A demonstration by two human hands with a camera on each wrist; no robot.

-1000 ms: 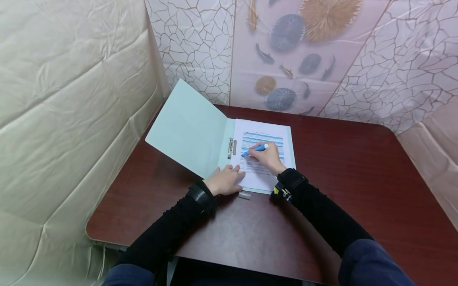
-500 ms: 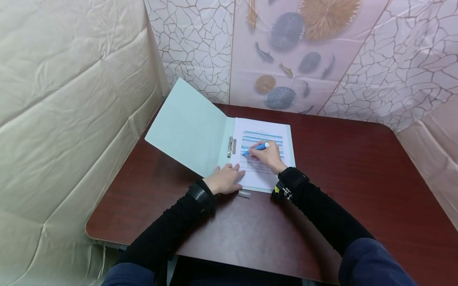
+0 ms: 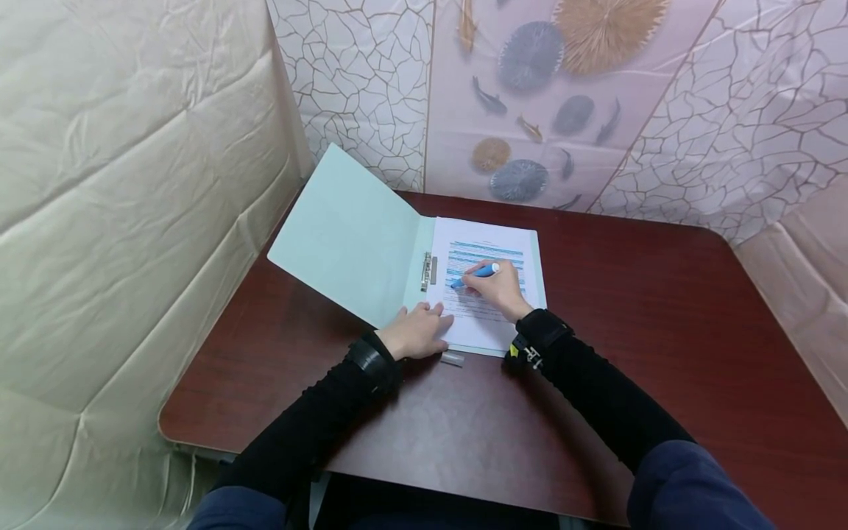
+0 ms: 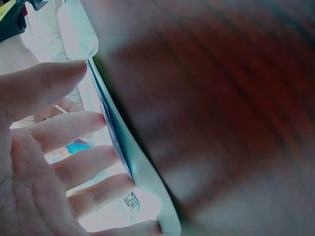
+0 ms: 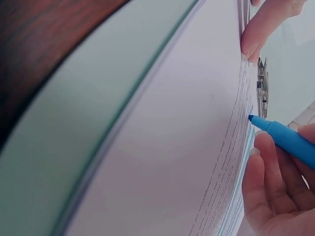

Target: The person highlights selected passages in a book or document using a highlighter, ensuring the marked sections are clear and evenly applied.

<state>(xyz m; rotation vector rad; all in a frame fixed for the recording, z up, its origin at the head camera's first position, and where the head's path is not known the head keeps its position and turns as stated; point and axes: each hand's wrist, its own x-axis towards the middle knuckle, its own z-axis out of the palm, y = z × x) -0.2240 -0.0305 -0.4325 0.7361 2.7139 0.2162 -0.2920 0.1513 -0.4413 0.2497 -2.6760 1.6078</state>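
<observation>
My right hand (image 3: 498, 291) pinches a blue highlighter (image 3: 485, 270), its tip at a line of print on the white paper (image 3: 483, 335). In the right wrist view the dark blue tip of the highlighter (image 5: 275, 132) meets the page beside blue-marked lines. The stacked sheets lie in an opened pale green folder (image 3: 351, 235) with a metal clip (image 3: 426, 272) along its spine. My left hand (image 3: 416, 335) rests with fingers spread on the lower left corner of the paper and folder. In the left wrist view, its fingertips lie at the folder's edge (image 4: 147, 182).
A small translucent cap (image 3: 453, 360) lies on the table just below the folder, near my left thumb. The dark red-brown table (image 3: 636, 309) meets a patterned wall covering (image 3: 517, 110) behind. A pale cloth (image 3: 146, 221) hangs on the left.
The highlighter's tip has slid slightly to the right along the line of print, my right hand moving with it. My left hand stays in place.
</observation>
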